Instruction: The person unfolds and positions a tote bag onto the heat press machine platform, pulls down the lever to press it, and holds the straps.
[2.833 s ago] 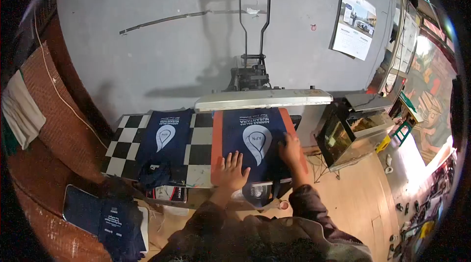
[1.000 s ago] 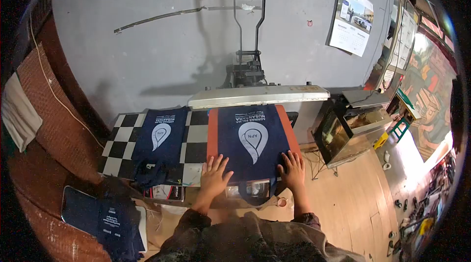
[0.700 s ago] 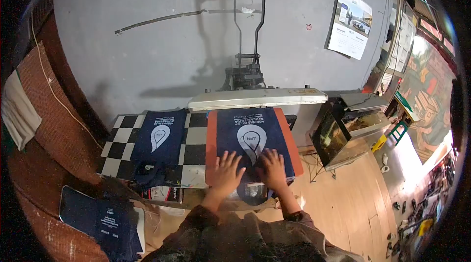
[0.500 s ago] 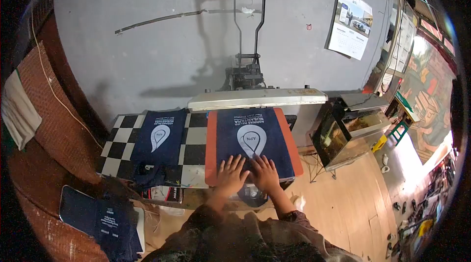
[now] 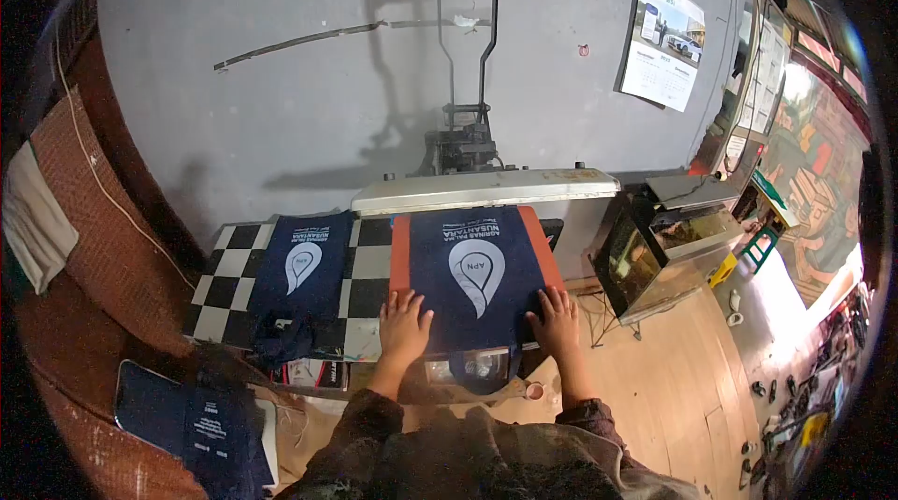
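A navy tote bag [image 5: 449,322] with a white teardrop "APN" print lies flat on the orange pad [image 5: 400,257] of a heat press. Its handle loop hangs over the pad's front edge. My left hand [image 5: 403,329] rests at the bag's lower left edge, fingers stretched out and thumb toward the cloth. At the lower right edge, my right hand [image 5: 557,320] lies with its fingers extended. Both hands look open; whether the thumbs press the fabric I cannot tell. Behind the pad is the raised white press plate [image 5: 486,189].
Left of the press, a second printed navy bag [image 5: 297,266] lies on a checkered tabletop [image 5: 363,299]. More dark cloth [image 5: 210,434] is draped at the lower left. A glass tank [image 5: 645,257] stands to the right. The press lever [image 5: 486,60] rises at the back.
My hands have moved apart from the bag's lower middle, one to each side edge. The bag has shifted slightly toward me, and its handle loop shows more fully.
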{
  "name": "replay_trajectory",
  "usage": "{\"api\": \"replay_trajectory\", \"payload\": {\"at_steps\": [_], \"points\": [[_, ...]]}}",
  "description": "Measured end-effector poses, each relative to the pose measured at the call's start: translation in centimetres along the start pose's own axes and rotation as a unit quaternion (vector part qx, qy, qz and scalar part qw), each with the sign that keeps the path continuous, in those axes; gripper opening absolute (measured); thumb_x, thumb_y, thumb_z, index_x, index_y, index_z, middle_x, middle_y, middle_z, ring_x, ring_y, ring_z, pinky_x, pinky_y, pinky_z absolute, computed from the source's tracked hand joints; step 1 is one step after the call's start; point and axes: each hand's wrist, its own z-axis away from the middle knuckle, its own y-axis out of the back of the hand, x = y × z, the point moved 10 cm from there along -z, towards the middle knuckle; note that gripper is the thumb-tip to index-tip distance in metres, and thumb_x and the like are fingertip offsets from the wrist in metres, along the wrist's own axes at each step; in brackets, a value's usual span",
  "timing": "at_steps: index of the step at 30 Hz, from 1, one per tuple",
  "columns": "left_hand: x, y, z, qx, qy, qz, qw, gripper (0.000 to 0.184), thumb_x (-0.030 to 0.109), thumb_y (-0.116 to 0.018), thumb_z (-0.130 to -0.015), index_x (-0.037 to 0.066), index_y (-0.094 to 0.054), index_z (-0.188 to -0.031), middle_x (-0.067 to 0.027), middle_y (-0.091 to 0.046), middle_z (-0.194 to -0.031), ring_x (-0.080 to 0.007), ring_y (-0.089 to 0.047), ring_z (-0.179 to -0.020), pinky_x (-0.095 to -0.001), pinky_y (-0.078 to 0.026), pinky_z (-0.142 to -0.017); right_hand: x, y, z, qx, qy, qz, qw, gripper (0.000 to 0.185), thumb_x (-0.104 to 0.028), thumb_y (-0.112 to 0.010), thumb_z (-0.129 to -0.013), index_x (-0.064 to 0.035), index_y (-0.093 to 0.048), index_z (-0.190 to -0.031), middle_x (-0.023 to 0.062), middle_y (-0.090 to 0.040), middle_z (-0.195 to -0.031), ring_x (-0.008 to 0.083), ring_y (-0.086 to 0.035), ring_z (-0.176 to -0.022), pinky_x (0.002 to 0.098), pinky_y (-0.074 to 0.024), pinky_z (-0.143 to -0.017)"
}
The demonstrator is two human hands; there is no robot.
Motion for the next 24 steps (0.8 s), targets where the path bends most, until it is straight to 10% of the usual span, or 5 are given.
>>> {"api": "replay_trajectory", "payload": {"at_steps": [11, 18, 24], "points": [[5.8, -5.5, -3.6, -0.081, -0.094, -0.031, 0.992, 0.064, 0.050, -0.037, -0.104, 0.014, -0.025, -0.156, -0.0065, -0.022, -0.163, -0.0302, -0.016, -0.151, -0.0485, -0.011, -0.123, -8.5, -5.8, -4.3, 0.026, 0.119, -0.038, 0.992, 0.066, -0.054, -0.052, -0.094, -0.0163, -0.043, -0.148, 0.0108, -0.041, -0.153, 0.0350, -0.034, -0.143, 0.0528, -0.0229, -0.117], [4.8, -5.2, -3.8, -0.070, -0.090, 0.012, 0.993, 0.063, 0.049, -0.040, -0.103, 0.016, -0.029, -0.155, -0.0069, -0.023, -0.162, -0.0297, -0.017, -0.151, -0.0487, -0.012, -0.123, -3.3, -2.2, -4.3, -0.026, 0.021, -0.022, 0.999, 0.070, -0.063, -0.038, -0.097, -0.0193, -0.038, -0.152, 0.0035, -0.032, -0.160, 0.0288, -0.027, -0.148, 0.0501, -0.0167, -0.120], [3.0, -5.5, -6.3, -0.057, -0.064, 0.006, 0.996, 0.064, 0.051, -0.043, -0.101, 0.015, -0.032, -0.154, -0.0079, -0.024, -0.162, -0.0310, -0.018, -0.150, -0.0497, -0.016, -0.121, 0.2, -2.0, -6.4, -0.012, -0.025, -0.005, 1.000, 0.066, -0.056, -0.049, -0.096, -0.0181, -0.042, -0.149, 0.0080, -0.037, -0.157, 0.0348, -0.029, -0.146, 0.0531, -0.0169, -0.119]]}}
